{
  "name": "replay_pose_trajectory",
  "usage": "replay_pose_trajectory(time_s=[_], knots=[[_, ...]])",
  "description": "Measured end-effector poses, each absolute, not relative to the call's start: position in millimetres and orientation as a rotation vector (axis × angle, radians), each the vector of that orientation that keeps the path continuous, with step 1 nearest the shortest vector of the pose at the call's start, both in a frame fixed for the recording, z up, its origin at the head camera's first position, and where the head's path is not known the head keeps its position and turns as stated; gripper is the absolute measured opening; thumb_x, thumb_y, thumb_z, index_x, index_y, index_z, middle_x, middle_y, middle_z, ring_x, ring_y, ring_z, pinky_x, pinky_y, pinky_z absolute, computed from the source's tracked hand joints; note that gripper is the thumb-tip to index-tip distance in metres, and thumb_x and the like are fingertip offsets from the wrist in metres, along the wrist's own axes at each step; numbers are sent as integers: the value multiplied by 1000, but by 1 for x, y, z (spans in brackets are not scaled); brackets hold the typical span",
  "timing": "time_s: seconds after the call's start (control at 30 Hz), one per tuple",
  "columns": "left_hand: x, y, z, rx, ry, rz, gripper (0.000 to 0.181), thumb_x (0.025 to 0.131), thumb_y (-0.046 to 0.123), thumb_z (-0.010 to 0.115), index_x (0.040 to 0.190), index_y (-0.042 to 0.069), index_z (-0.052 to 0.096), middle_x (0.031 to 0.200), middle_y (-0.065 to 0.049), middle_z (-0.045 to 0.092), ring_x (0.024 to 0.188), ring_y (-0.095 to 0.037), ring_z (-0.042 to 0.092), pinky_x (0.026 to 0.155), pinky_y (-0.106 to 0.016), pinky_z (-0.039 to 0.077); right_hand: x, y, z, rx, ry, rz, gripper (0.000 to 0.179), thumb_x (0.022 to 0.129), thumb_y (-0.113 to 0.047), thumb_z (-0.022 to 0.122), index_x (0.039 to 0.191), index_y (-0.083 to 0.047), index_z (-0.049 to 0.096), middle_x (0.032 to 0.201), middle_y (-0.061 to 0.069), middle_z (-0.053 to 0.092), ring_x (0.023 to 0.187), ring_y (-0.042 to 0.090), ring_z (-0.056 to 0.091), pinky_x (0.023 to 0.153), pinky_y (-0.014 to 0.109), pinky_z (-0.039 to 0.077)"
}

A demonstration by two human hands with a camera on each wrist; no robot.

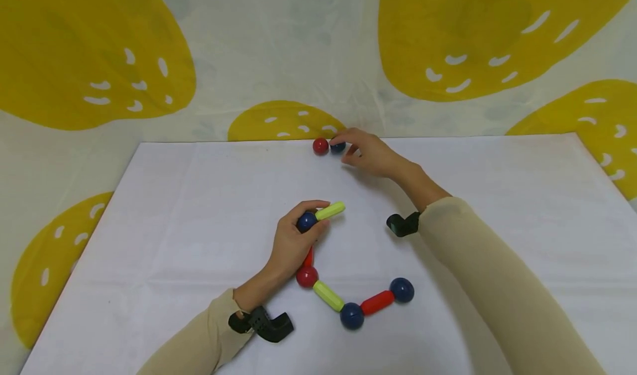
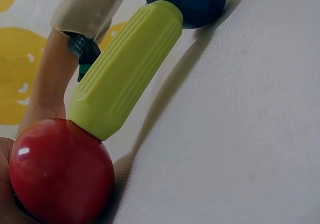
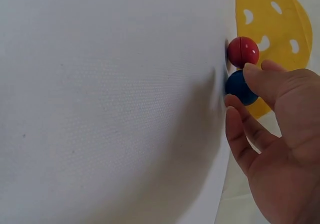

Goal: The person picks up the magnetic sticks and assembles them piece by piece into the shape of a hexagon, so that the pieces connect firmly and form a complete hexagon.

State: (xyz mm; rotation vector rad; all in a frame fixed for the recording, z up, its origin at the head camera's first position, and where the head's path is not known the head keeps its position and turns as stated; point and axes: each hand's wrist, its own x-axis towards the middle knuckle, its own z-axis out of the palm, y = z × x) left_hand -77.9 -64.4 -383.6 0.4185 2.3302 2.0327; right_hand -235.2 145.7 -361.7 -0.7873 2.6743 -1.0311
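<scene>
My left hand (image 1: 291,242) pinches a blue ball (image 1: 307,222) between thumb and fingers. A yellow-green rod (image 1: 330,211) juts from that ball toward the right. Below the hand, a red rod (image 1: 308,257) runs to a red ball (image 1: 307,276); its upper end is hidden. The chain continues through another yellow-green rod (image 2: 127,69), a blue ball (image 1: 352,316), a red rod (image 1: 377,302) and an end blue ball (image 1: 402,290). At the table's far edge my right hand (image 1: 370,152) reaches around a loose blue ball (image 3: 239,88), fingers loosely bent. Beside it sits a loose red ball (image 3: 243,52).
A white cloth covers the table (image 1: 199,198). Behind it hangs a pale cloth (image 1: 278,48) with large yellow shapes, close to the loose balls. Dark camera mounts (image 1: 271,326) stick out from both wrists.
</scene>
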Motion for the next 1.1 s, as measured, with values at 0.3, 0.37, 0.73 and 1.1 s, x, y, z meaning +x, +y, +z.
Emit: replay_pose_trajectory(time_s=[0.3, 0.37, 0.73, 1.1], knots=[[-77, -63, -383, 406, 2356, 2014, 30, 90, -1, 63, 119, 1, 62, 100, -13, 55, 83, -17, 52, 71, -22, 44, -234, 146, -366, -589, 2744, -918, 33, 88, -9, 69, 121, -14, 66, 119, 10, 52, 93, 27, 50, 85, 38, 45], [-77, -63, -383, 403, 2356, 2014, 30, 90, -1, 63, 119, 1, 62, 100, -13, 55, 82, -17, 52, 71, -22, 44, -232, 148, -368, -567, 2740, -922, 33, 88, -10, 70, 121, -15, 66, 116, 10, 53, 93, 27, 49, 86, 38, 44], [-79, -60, -382, 406, 2352, 2011, 29, 89, -2, 63, 119, 2, 63, 100, -14, 55, 78, -15, 52, 70, -22, 45, -205, 169, -358, -430, 2636, -1230, 36, 87, -26, 73, 122, -21, 64, 125, -5, 56, 96, 22, 60, 79, 36, 50], [-83, -62, -382, 391, 2364, 1999, 29, 90, 0, 63, 118, 3, 64, 99, -13, 55, 73, -12, 52, 67, -21, 45, -158, 182, -350, -382, 2502, -1437, 40, 86, -34, 71, 123, -22, 62, 117, -6, 59, 94, 22, 58, 81, 39, 48]])
